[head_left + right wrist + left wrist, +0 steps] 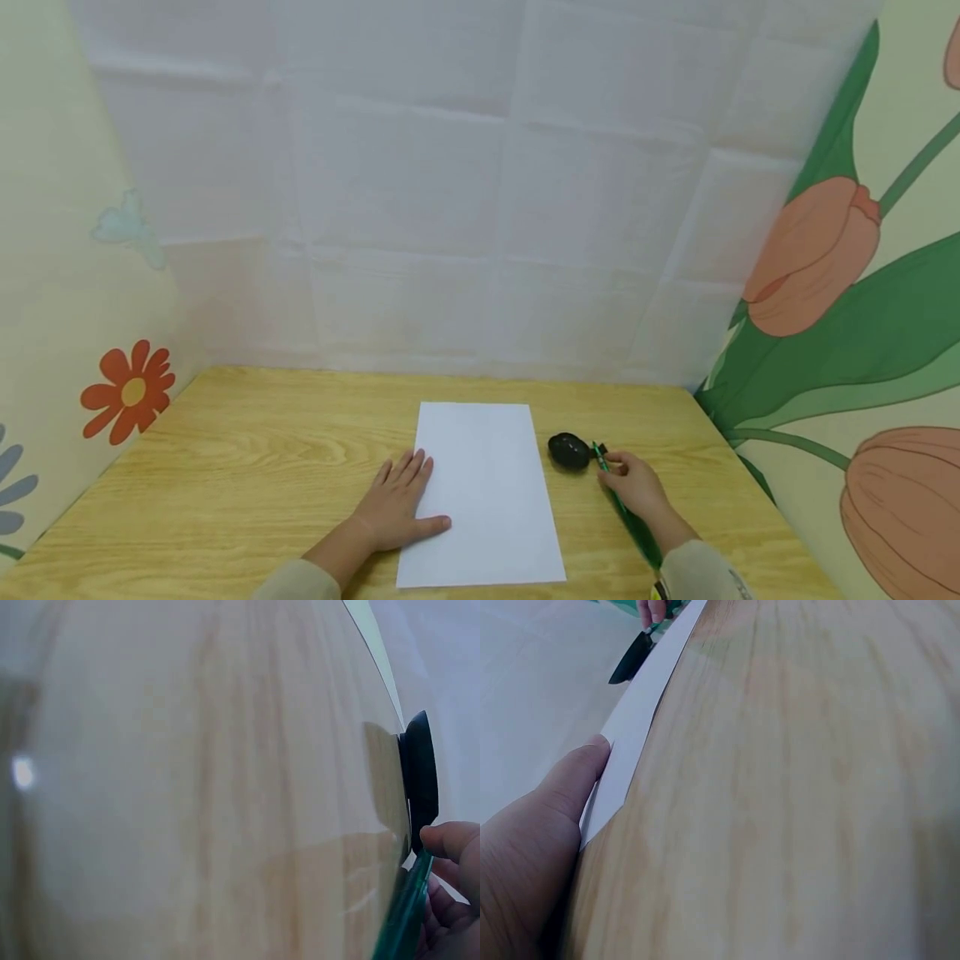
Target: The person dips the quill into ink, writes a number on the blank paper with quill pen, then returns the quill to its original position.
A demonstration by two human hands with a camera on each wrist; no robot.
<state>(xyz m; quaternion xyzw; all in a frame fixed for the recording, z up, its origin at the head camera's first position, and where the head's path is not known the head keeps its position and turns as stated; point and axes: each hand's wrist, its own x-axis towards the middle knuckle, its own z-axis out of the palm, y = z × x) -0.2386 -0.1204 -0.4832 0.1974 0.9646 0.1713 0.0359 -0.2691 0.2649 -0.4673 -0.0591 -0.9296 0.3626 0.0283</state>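
Observation:
A sheet of white paper [483, 492] lies upright-wise on the wooden table [285, 450]. My left hand [397, 504] rests flat across its left edge, fingers spread, thumb on the sheet; the left wrist view shows that thumb [574, 776] against the paper [622, 742]. Right of the sheet, my right hand [637, 483] pinches a long green handle [611, 487] between thumb and fingers. A glossy black oval piece [568, 451] lies just left of the fingertips, its narrow neck meeting them. In the right wrist view the black piece [421, 776] sits beyond the green handle [405, 919]; whether they join I cannot tell.
Behind the table hangs a creased white cloth [405, 192]. Patterned panels stand at both sides, a red flower [129, 392] on the left and large tulips [813, 258] on the right. Something small and yellow [658, 590] shows beside the right sleeve.

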